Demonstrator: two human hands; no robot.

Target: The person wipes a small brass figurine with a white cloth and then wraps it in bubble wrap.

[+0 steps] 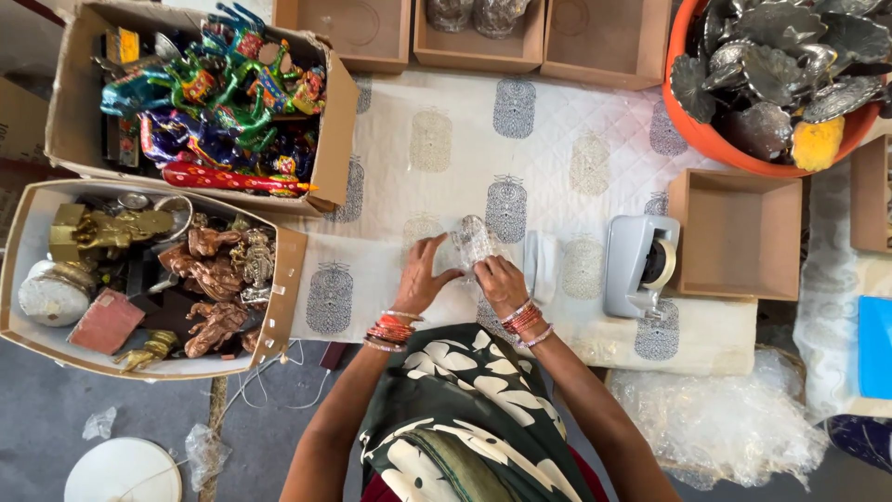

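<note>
**Wrapped item held over the printed cloth**

At the far left, two open cartons are seen: the upper carton (pixel 60 102) is filled with bright painted figures (pixel 223 102), the lower carton (pixel 19 270) with brass and copper figurines (pixel 209 279). A white disc (pixel 121 472) lies on the grey floor below them. The printed cloth (pixel 465 121) is spread across the middle, and most of its upper part is left bare, bounded at the top by three shallow brown boxes (pixel 478 51).

The wrapped item (pixel 472 242), clear and glinting, is held near the cloth's lower edge. It is gripped from its left by the left hand (pixel 423 274), fingers spread against it, and from below right by the right hand (pixel 499 279), fingers curled onto it.

Just right of the hands a tape dispenser (pixel 636 265) is set, then an empty brown box (pixel 739 237). An orange tub (pixel 706 135) of metal leaves is placed at the upper right. Bubble wrap (pixel 720 418) is heaped at the lower right.
</note>
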